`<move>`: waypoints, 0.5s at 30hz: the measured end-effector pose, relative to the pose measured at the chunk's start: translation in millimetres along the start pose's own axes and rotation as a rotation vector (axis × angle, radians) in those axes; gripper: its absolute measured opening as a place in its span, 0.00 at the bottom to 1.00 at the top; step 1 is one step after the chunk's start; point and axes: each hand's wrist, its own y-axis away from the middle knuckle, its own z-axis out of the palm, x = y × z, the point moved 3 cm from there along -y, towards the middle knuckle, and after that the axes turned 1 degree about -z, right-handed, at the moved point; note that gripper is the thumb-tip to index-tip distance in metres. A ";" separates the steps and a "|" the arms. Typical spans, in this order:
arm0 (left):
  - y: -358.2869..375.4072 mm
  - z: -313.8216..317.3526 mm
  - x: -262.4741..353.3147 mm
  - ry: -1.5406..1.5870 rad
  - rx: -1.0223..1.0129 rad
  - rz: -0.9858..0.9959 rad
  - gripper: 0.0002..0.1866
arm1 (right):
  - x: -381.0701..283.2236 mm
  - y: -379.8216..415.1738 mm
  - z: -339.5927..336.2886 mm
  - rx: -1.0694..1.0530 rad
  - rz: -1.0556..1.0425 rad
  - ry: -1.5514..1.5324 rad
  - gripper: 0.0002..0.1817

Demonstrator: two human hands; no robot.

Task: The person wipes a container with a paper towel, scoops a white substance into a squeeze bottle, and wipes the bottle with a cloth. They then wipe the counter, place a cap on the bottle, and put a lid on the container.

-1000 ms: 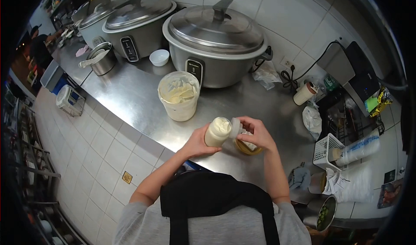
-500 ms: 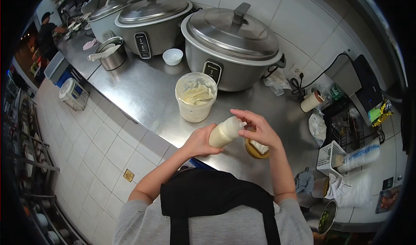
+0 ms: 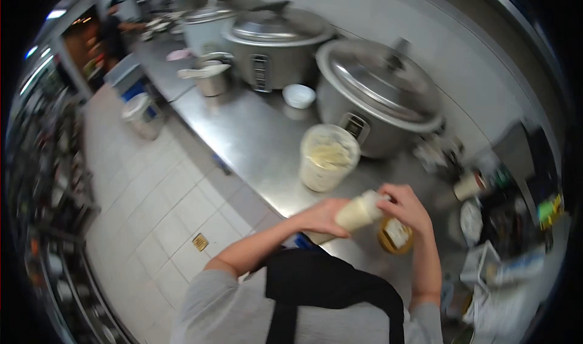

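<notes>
My left hand (image 3: 325,216) is wrapped round the body of a squeeze bottle (image 3: 358,213) filled with something pale cream-coloured. The bottle is tilted, its top pointing right and up. At that end the fingers of my right hand (image 3: 407,207) are closed on the nozzle or cap, which they partly hide. Just beyond the bottle stands a white plastic tub (image 3: 320,177) with creamy contents smeared up its inner wall. Below my right hand sits a round yellow-brown container (image 3: 384,242) with something white in it.
Large rice cookers (image 3: 379,89) line the wall behind the steel counter (image 3: 237,137). A white bowl (image 3: 299,96) and a metal pot (image 3: 212,84) stand before them. A white basket (image 3: 480,262) is at right. A person (image 3: 112,34) stands at the far left.
The view has swung left, so everything appears further right and lower, with blur. My right hand has closed from open fingers onto the bottle's top.
</notes>
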 end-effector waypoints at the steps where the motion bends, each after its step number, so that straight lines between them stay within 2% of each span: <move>1: 2.8 -0.7 -2.1 -0.035 0.050 0.005 0.31 | 2.5 -2.2 5.5 0.078 -0.012 0.221 0.19; 2: 6.2 -2.7 -4.8 -0.068 0.096 0.010 0.31 | -2.5 -2.2 9.9 0.084 0.000 0.139 0.23; 3: 10.4 -6.3 -3.4 -0.116 0.103 -0.018 0.31 | -21.2 -1.6 10.7 0.227 -0.156 -0.030 0.26; 4: 13.9 -9.7 -2.0 -0.158 0.102 -0.045 0.30 | -38.2 -5.1 11.4 0.231 -0.297 -0.167 0.31; 7: 26.8 -15.6 1.8 -0.259 0.138 -0.097 0.31 | -51.7 -7.9 14.2 0.123 -0.381 -0.247 0.29; 9: 36.2 -16.1 -0.7 -0.274 0.176 -0.079 0.34 | -37.1 -17.0 21.0 -0.024 -0.086 -0.216 0.23; 10: 41.1 -17.6 -1.2 -0.287 0.220 -0.105 0.34 | -12.0 -23.5 25.9 -0.036 -0.056 -0.003 0.22; 12: 47.2 -19.3 0.7 -0.286 0.218 -0.108 0.38 | -24.7 -27.6 33.7 0.111 -0.246 -0.023 0.23; 15: 59.4 -27.5 4.5 -0.257 0.246 -0.150 0.41 | -60.9 -27.0 35.0 0.023 -0.419 -0.174 0.26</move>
